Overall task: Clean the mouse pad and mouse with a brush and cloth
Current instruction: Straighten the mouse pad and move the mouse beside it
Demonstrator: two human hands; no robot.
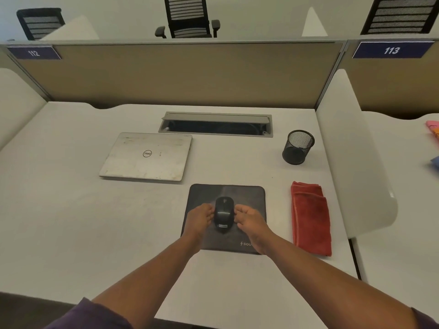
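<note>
A person at a white desk (71, 210) brings both hands to a black mouse (222, 213) sitting in the middle of a dark mouse pad (247, 193); the pad lies toward the near right part of the desktop, its front edge close to the desk's near edge; the left hand (199, 220) touches the mouse's left side and the right hand (249, 220) its right side, fingers curled in against it, though whether they have a firm hold or only rest there cannot be told; the mouse is still down on the pad. A folded red cloth (311, 217) lies just beside the pad toward the desk's right edge; no brush is in sight, and a black mesh pen cup (298, 147) near the far right corner looks empty; a closed silver laptop (146, 156) sits behind the pad to the left, with an open cable tray (216, 125) along the far edge. The job appears barely begun; the step in hand looks like taking up the mouse to free the pad; the next move would call for lifting it clear and fetching the cloth, with the brush yet to be found.
</note>
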